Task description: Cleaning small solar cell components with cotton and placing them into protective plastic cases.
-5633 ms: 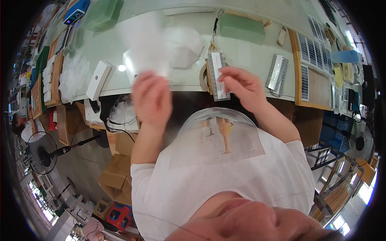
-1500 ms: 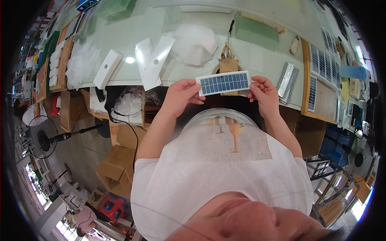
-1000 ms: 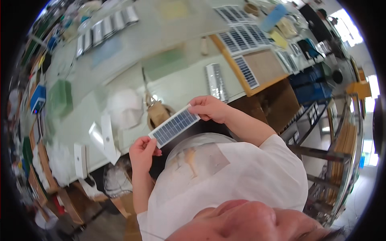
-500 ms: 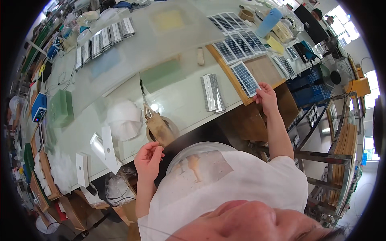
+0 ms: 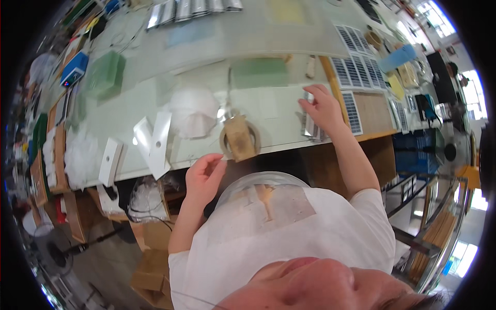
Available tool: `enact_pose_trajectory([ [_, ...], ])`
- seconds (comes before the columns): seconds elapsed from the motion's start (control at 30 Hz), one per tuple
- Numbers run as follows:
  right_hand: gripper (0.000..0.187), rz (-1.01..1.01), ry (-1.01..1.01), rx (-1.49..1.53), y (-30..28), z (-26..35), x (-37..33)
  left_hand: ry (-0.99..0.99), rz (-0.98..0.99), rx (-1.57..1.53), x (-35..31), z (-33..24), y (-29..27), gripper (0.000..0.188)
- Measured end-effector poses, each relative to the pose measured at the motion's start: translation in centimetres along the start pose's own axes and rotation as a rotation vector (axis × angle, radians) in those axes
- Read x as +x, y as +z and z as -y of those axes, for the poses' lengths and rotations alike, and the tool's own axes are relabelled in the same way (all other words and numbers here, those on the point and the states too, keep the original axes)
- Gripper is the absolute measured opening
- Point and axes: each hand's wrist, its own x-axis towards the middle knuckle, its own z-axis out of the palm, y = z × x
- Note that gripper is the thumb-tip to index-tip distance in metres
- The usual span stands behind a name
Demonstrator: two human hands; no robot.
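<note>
My right hand [image 5: 324, 110] hovers over a small stack of silvery metal strips [image 5: 311, 125] near the table's front edge. Its thumb and fingers are apart, with nothing seen between them. Just right of it, a small solar panel [image 5: 353, 114] lies on a wood-edged board [image 5: 373, 111], with several more panels [image 5: 356, 71] in rows beyond. At the front edge my left hand [image 5: 204, 178] is loosely curled, thumb apart from the fingers and holding nothing. Nearest to it, a scorched brown block [image 5: 239, 138] leans on a round ring [image 5: 253, 135].
A white cloth-like heap [image 5: 194, 111] and white strips [image 5: 157, 147] lie left of the block. Farther left are a green block [image 5: 106, 73] and a blue box [image 5: 74, 68]. A green mat [image 5: 260, 72] lies mid-table. A blue bottle [image 5: 397, 58] stands behind the panels.
My right hand has let go of the solar panel on the board and moved left over the metal strips. My left hand stays by the table edge. The view has turned left.
</note>
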Motion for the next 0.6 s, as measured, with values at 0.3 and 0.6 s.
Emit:
enact_pose_trajectory([
  [0.3,0.017,-0.065,-0.368,-0.299,5.2,-1.3,7.4,0.128,-0.089,0.325,-0.3,-0.9,-1.9,0.019],
  [0.6,0.01,-0.076,-0.182,0.067,3.5,0.6,8.7,0.677,-0.371,0.759,7.4,-2.4,-5.0,0.016],
])
